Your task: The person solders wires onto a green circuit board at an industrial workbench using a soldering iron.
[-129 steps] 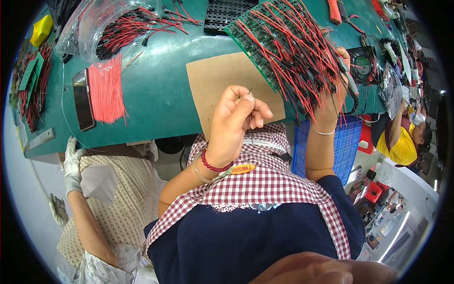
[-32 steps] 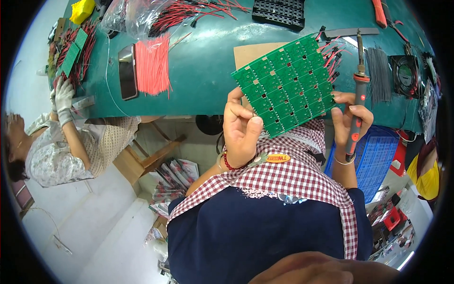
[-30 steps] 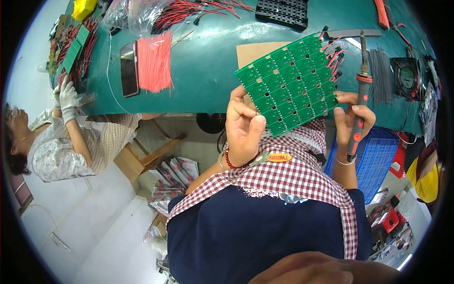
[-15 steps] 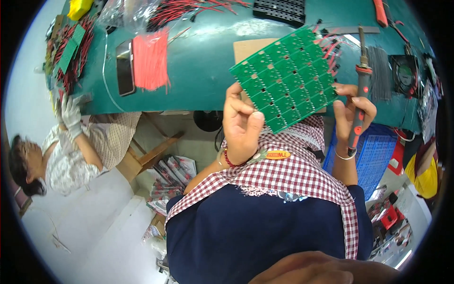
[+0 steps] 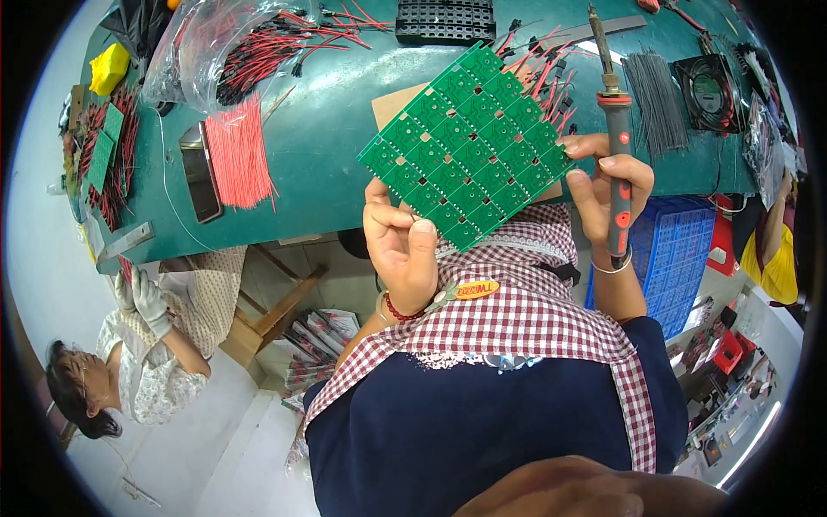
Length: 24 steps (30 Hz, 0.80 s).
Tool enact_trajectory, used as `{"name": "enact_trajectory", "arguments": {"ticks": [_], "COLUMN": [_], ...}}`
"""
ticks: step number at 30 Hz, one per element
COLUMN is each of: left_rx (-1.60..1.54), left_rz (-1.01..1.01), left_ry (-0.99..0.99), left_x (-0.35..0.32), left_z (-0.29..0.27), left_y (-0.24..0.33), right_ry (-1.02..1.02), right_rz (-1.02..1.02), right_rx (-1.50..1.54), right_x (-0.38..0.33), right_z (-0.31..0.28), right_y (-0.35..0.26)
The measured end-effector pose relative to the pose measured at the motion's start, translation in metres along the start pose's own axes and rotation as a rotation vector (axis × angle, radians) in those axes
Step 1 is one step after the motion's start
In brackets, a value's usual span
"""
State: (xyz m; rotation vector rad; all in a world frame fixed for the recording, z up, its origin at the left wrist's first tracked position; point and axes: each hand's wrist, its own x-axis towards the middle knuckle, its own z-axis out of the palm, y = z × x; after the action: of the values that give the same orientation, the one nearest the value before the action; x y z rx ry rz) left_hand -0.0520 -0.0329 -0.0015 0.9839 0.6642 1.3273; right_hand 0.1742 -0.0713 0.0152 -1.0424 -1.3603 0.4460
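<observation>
A green circuit board panel (image 5: 469,164), divided into many small boards, is held tilted above the table's near edge. My left hand (image 5: 401,250) pinches its lower left edge between thumb and fingers. At the right corner, the fingertips of my right hand (image 5: 607,185) touch the panel. That same hand also grips a soldering iron (image 5: 618,164) by its grey and red handle, its tip pointing away from me. Behind the panel lies a piece of brown cardboard (image 5: 392,103), mostly covered by it. Red and black wires with connectors (image 5: 551,86) lie just beyond the panel.
On the green table (image 5: 319,172) lie red wires (image 5: 239,155), a phone (image 5: 201,177), a black slotted tray (image 5: 444,21), grey wires (image 5: 655,95) and a small fan (image 5: 708,90). A blue crate (image 5: 668,258) stands at right. At left, a gloved co-worker (image 5: 146,345) sits.
The view has shifted, so table items appear displaced left. Both hands keep hold of the panel, whose face is turned slightly differently; the soldering iron stays in my right hand.
</observation>
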Motion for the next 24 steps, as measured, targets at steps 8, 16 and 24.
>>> {"name": "enact_trajectory", "arguments": {"ticks": [8,16,24], "left_rx": [-0.011,0.148,0.694], "left_rz": [0.043,0.275,0.815], "left_ry": [0.096,-0.055,-0.12], "left_x": [0.004,-0.005,-0.011], "left_z": [0.013,0.002,0.006], "left_y": [0.002,0.002,-0.01], "right_ry": [-0.008,0.029,0.476], "right_rz": [0.009,-0.063,0.243], "right_rx": [-0.054,-0.029,0.163], "right_x": [0.011,0.022,0.033], "right_z": [-0.001,0.005,0.042], "right_y": [-0.005,-0.004,-0.02]}}
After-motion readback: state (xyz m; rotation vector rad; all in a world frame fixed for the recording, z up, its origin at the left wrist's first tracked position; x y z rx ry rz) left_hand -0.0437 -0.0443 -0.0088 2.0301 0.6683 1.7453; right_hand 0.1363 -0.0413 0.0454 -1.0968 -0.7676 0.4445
